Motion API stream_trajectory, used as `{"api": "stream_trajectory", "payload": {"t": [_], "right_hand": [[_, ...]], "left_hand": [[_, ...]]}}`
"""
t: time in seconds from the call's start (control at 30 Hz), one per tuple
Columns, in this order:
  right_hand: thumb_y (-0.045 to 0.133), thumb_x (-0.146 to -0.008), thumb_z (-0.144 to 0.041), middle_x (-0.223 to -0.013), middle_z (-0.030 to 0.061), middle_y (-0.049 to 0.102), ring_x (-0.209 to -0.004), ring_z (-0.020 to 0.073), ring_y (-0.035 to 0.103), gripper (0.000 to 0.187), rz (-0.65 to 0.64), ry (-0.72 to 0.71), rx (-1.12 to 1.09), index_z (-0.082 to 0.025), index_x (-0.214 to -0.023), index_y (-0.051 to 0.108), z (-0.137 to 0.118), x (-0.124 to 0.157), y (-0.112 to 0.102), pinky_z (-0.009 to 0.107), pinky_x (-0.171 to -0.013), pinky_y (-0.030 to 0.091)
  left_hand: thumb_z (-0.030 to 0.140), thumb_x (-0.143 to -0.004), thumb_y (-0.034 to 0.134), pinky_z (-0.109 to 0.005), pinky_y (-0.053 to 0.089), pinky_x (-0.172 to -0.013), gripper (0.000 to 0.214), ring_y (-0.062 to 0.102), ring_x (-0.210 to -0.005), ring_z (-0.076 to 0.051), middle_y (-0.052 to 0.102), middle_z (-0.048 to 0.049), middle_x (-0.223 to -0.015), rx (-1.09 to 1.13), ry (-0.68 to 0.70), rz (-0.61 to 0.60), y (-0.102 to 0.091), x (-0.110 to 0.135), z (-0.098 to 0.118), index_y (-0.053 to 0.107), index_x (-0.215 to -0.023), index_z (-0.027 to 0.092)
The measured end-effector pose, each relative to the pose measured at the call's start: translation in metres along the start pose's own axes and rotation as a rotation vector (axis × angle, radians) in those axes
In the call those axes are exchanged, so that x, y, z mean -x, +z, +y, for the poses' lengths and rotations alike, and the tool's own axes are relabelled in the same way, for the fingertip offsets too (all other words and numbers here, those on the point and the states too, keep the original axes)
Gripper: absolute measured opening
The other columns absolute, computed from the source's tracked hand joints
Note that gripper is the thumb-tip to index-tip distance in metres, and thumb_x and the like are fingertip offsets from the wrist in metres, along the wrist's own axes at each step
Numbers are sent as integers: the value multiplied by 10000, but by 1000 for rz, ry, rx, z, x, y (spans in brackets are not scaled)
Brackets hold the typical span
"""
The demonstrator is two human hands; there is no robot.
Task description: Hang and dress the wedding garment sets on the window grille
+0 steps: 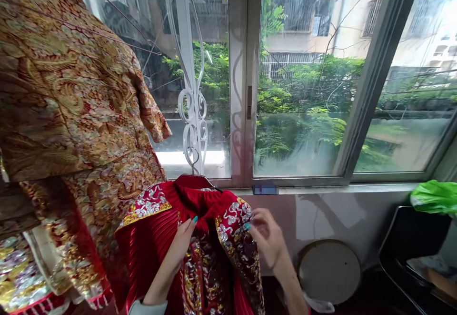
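Left hand [177, 250]: open, fingers resting on the front of the red embroidered jacket [153, 243].
Right hand [267, 239]: blurred, curled at the jacket's silver-embroidered edge; grip unclear.
Jacket: hangs on a red hanger [194, 180] from white scrollwork [193, 115].
Edges: gold brocade robe [71, 100] just left; open wall [321, 219] right.

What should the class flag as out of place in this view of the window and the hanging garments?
The red pleated robe stands out: its red hanger hooks onto the white scrollwork window grille, an unusual place for embroidered clothing, so the robe hangs against the window rather than on a rail.
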State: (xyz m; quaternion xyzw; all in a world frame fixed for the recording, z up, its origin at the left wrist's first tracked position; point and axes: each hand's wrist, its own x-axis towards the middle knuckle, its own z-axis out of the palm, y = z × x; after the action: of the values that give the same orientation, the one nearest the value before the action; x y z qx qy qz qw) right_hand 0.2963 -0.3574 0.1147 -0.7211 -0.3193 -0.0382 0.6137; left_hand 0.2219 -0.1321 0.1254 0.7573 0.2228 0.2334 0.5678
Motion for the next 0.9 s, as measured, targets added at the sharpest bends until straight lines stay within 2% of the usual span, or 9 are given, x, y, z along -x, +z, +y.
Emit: {"api": "stream_trajectory", "payload": {"t": [0.07,0.17,0.27,0.4,0.5,0.6,0.67,0.77,0.9], "right_hand": [[614,-825,-365,-947,87,667,-848,218,638,252,136,21,15,-184,-998,587,24,-6,-17,313,-727,523],[571,-861,-391,-762,26,634,-685,172,587,195,76,13,46,-201,-820,550,51,-11,-19,271,-632,476],[496,-910,-358,-636,-26,515,-563,126,444,255,144,-114,214,-212,-702,482,54,-13,-24,240,-543,364],[469,-924,-290,-617,-38,427,-560,117,360,276,39,-239,324,-210,-661,446,19,-25,-63,250,-524,277],[498,-907,-268,-612,-44,397,-568,116,347,260,-137,-250,325,-209,-657,451,-23,-46,-97,250,-526,265],[522,-908,-319,-635,-30,446,-585,122,386,274,-381,-275,277,-208,-658,502,-53,-76,-117,249,-545,307],[559,-888,-416,-699,-1,527,-628,133,439,307,-422,-267,207,-202,-668,551,-56,-100,-119,253,-581,350],[559,-815,-617,-709,15,566,-639,140,458,451,-254,-116,27,-192,-661,562,-30,-126,-105,254,-583,373],[577,-740,-695,-550,-22,528,-543,131,436,524,-307,19,-13,-191,-599,549,22,-119,-67,258,-523,387]], "left_hand": [[709,-619,598,-287,423,-542,490,501,-544,-162,514,55,-552,81,-59,-35,0,4,0,531,-690,229],[688,-558,655,-280,430,-518,513,488,-502,-143,509,70,-544,173,-134,-62,-1,6,1,534,-730,220],[718,-528,648,-280,421,-485,550,478,-461,-141,465,91,-508,170,-131,-57,-2,5,1,497,-728,228],[793,-528,585,-284,395,-462,595,472,-456,-148,446,83,-502,87,-19,-6,-1,-1,0,491,-690,228],[835,-528,550,-289,386,-460,620,443,-450,-142,438,74,-495,58,34,7,1,-5,-2,484,-633,227],[849,-523,554,-285,390,-485,630,436,-474,-139,423,72,-493,69,41,7,3,-3,-1,453,-581,230],[843,-527,568,-276,388,-506,629,438,-508,-138,421,69,-506,77,55,-2,2,1,1,460,-576,225],[834,-567,559,-271,384,-504,619,432,-518,-138,430,65,-516,89,63,-37,-1,7,4,470,-592,222],[791,-585,610,-272,401,-573,597,457,-582,-140,514,39,-577,147,49,-123,-9,9,6,516,-617,203]]}}
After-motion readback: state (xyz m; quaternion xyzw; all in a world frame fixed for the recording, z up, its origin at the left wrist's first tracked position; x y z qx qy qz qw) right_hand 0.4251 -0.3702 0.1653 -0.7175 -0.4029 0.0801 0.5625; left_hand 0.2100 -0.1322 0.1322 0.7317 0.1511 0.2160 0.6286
